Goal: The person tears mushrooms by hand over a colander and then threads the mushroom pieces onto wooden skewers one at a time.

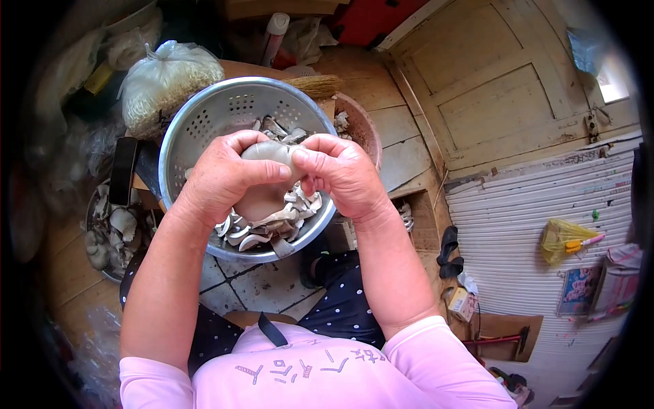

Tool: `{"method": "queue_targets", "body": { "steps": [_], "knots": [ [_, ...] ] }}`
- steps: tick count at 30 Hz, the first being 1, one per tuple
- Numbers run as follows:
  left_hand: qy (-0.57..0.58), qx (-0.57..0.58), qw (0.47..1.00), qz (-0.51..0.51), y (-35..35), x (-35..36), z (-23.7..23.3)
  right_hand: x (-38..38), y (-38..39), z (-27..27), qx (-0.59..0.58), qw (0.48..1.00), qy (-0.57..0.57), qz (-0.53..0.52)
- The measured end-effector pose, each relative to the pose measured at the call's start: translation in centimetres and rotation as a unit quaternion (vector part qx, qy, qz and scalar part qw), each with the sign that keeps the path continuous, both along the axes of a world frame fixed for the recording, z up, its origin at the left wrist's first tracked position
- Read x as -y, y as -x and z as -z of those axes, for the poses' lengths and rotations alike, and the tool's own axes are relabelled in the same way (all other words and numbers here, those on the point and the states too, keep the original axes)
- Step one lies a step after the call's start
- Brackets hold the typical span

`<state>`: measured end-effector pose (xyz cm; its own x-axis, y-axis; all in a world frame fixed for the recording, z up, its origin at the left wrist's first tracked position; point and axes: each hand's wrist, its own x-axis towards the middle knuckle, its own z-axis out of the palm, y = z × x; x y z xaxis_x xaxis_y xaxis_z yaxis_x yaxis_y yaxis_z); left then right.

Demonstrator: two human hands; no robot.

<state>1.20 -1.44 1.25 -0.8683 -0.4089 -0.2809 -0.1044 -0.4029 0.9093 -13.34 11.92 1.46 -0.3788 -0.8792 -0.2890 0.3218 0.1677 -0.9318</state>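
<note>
Between my hands is a broad grey-brown oyster mushroom (262,194), held over a metal colander (178,133). My left hand (228,167) grips its left side, with the thumb lying across the cap. At the upper right edge, my right hand (340,167) pinches the mushroom between thumb and fingers. Torn mushroom strips (293,211) lie in the colander below, partly covered by my hands. Several whole mushrooms (122,228) fill another container at the lower left.
Left of the colander are a dark phone-like slab (123,170) and a tied plastic bag of pale grains (170,78). Behind it stand a spray can (274,37) and a straw brush (317,85). A reddish basin (364,129) sits to the right, near a wooden door (497,95).
</note>
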Motion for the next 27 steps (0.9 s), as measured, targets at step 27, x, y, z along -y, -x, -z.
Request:
{"method": "queue_targets", "body": {
  "steps": [27],
  "knots": [
    [0.226,0.015,0.974,0.03,0.6,-0.6,0.0,0.2,-0.7,0.0,-0.002,0.999,-0.037,-0.04]
  ]
}}
